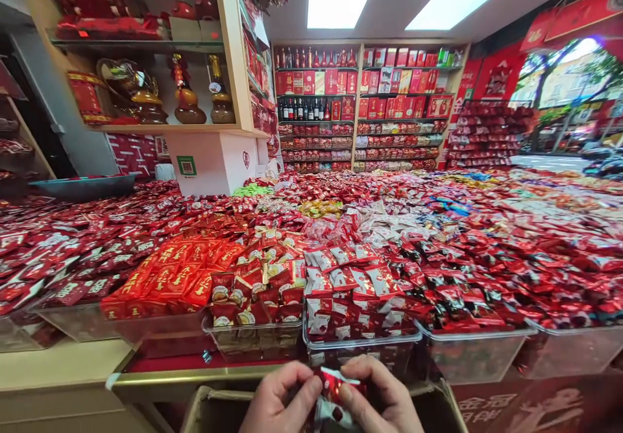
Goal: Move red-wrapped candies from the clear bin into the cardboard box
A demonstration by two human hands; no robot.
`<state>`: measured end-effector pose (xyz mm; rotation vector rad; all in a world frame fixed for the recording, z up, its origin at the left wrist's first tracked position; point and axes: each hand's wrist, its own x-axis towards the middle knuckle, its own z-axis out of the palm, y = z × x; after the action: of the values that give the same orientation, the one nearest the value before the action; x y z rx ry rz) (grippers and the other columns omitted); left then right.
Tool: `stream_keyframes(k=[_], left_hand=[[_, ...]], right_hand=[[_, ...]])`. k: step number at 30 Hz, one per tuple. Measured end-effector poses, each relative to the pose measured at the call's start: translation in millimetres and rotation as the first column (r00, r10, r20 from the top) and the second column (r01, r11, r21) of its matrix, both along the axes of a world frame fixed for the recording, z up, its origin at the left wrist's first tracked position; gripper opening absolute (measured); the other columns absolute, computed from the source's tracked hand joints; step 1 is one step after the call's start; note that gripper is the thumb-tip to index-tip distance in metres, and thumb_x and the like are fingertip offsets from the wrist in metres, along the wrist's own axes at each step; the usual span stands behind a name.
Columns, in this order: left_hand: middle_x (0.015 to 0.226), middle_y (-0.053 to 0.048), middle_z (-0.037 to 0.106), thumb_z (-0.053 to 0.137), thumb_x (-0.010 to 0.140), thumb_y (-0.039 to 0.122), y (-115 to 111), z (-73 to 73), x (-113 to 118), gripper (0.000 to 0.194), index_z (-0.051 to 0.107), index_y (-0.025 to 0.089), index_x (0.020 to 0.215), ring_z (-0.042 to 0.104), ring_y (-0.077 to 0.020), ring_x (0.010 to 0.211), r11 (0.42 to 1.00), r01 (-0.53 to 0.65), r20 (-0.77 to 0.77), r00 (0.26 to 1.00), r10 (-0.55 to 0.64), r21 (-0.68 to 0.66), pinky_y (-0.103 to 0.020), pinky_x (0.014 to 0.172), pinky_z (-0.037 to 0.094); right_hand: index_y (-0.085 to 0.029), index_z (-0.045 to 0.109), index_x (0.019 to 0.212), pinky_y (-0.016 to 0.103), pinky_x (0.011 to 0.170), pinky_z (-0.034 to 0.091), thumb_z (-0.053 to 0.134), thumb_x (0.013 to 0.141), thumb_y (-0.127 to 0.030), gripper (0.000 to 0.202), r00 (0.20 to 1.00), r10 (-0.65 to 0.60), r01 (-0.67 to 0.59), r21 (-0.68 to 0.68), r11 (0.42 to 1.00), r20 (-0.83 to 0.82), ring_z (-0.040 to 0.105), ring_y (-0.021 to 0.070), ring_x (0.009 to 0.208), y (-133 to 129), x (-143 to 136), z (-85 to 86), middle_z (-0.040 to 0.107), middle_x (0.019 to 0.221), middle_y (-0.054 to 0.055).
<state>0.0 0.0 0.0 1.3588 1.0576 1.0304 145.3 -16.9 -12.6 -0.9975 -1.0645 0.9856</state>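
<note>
Low in the head view, my two hands meet over a cardboard box (214, 410). Between them is a small red and white candy packet (335, 386), shiny and creased. My left hand (285, 397) pinches its left edge between thumb and forefinger. My right hand (379, 394) grips its right side, the thumb pressed on the front. Another white wrapper part with a dark red spot (331, 412) shows beneath; whether it belongs to the same packet I cannot tell. Just beyond my hands stands a clear plastic bin (363, 342) of similar red and white packets (341, 280).
Clear bins of wrapped sweets spread across the wide display, including bright red packets (170, 271) and brown-red ones (257, 290). A gold-edged counter (195, 376) runs at the front left. A shelf cabinet (233, 50) overhangs the left side; stocked shelves (360, 108) line the back.
</note>
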Motion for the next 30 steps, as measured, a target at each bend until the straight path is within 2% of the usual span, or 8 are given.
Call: stream_keyframes(k=[3, 6, 9, 14, 19, 24, 27, 30], left_hand=[[0.059, 0.002, 0.053, 0.055, 0.080, 0.045, 8.8, 16.4, 8.5, 0.030, 0.060, 0.017, 0.068, 0.046, -0.0110, 0.056, 0.966, -0.078, 0.011, 0.997, 0.078, 0.245, -0.019, 0.053, 0.041], [0.061, 0.003, 0.050, 0.053, 0.083, 0.042, 21.3, 21.7, 15.0, 0.024, 0.058, 0.019, 0.076, 0.044, -0.0104, 0.052, 0.920, -0.150, 0.005, 0.987, 0.158, 0.362, -0.018, 0.048, 0.042], [0.058, 0.005, 0.050, 0.057, 0.080, 0.043, 33.5, 16.3, 15.7, 0.024, 0.058, 0.019, 0.079, 0.045, -0.0093, 0.047, 0.942, -0.179, 0.088, 0.983, 0.161, 0.282, -0.018, 0.044, 0.044], [0.060, 0.003, 0.055, 0.054, 0.080, 0.049, 38.4, 5.9, 5.4, 0.032, 0.058, 0.018, 0.086, 0.049, -0.0090, 0.047, 0.970, -0.203, 0.203, 0.963, 0.174, 0.134, -0.017, 0.041, 0.043], [0.080, 0.000, 0.063, 0.060, 0.078, 0.040, 26.2, 7.7, -1.8, 0.034, 0.052, 0.021, 0.105, 0.059, -0.0123, 0.064, 0.985, -0.001, 0.183, 0.983, -0.031, 0.172, -0.020, 0.056, 0.050], [0.070, 0.005, 0.065, 0.064, 0.076, 0.027, 21.7, 10.3, 0.4, 0.033, 0.048, 0.024, 0.104, 0.060, -0.0094, 0.057, 0.962, -0.144, 0.164, 0.981, 0.107, 0.234, -0.016, 0.055, 0.049], [0.068, 0.004, 0.066, 0.066, 0.074, 0.030, 27.1, 10.7, 0.1, 0.034, 0.047, 0.022, 0.101, 0.060, -0.0108, 0.055, 0.971, -0.135, 0.170, 0.980, 0.101, 0.200, -0.017, 0.051, 0.049], [0.065, 0.003, 0.066, 0.067, 0.072, 0.036, 32.6, 9.9, -2.1, 0.037, 0.046, 0.021, 0.099, 0.060, -0.0122, 0.054, 0.986, -0.099, 0.188, 0.979, 0.073, 0.135, -0.019, 0.049, 0.049]], right_hand=[[-0.018, 0.064, 0.068, 0.022, 0.049, 0.041, 0.071, 0.065, -0.045, 0.028, 0.996, -0.001, -0.005, -0.063, 0.998, -0.092, 0.049, 0.0114, 0.054, 5.2, 9.2, 17.8, 0.058, 0.062, 0.000], [-0.018, 0.064, 0.074, 0.021, 0.050, 0.040, 0.071, 0.067, -0.043, 0.027, 0.979, 0.062, -0.076, -0.070, 0.995, -0.192, 0.051, 0.0113, 0.056, 16.8, 12.5, 31.6, 0.060, 0.064, 0.000], [-0.018, 0.065, 0.080, 0.021, 0.048, 0.040, 0.071, 0.067, -0.041, 0.028, 0.971, 0.077, -0.096, -0.071, 0.993, -0.228, 0.053, 0.0123, 0.058, 24.4, 8.8, 32.3, 0.062, 0.066, 0.001], [-0.016, 0.066, 0.074, 0.022, 0.057, 0.045, 0.072, 0.068, -0.036, 0.022, 0.976, 0.028, -0.039, -0.047, 0.998, -0.217, 0.056, 0.0110, 0.059, 20.2, -0.2, 15.9, 0.065, 0.064, 0.000], [-0.017, 0.064, 0.075, 0.017, 0.055, 0.046, 0.070, 0.072, -0.033, 0.016, 0.983, 0.052, -0.055, -0.016, 0.998, -0.178, 0.057, 0.0084, 0.058, 13.8, -2.4, 4.1, 0.065, 0.066, 0.000], [-0.019, 0.061, 0.081, 0.024, 0.068, 0.052, 0.063, 0.079, -0.028, 0.009, 0.987, 0.098, -0.121, 0.186, 0.975, 0.128, 0.063, 0.0149, 0.077, 10.1, 5.7, 3.2, 0.067, 0.087, 0.006], [-0.020, 0.056, 0.104, 0.032, 0.082, 0.052, 0.067, 0.075, -0.030, 0.033, 0.885, -0.008, -0.233, 0.456, 0.859, 0.466, 0.060, 0.0211, 0.096, 10.7, 12.1, 3.9, 0.055, 0.119, 0.015], [-0.019, 0.054, 0.108, 0.029, 0.082, 0.053, 0.059, 0.080, -0.016, 0.028, 0.777, -0.173, -0.302, 0.601, 0.740, 0.605, 0.060, 0.0198, 0.098, 9.7, 14.4, 4.7, 0.058, 0.113, 0.015]])
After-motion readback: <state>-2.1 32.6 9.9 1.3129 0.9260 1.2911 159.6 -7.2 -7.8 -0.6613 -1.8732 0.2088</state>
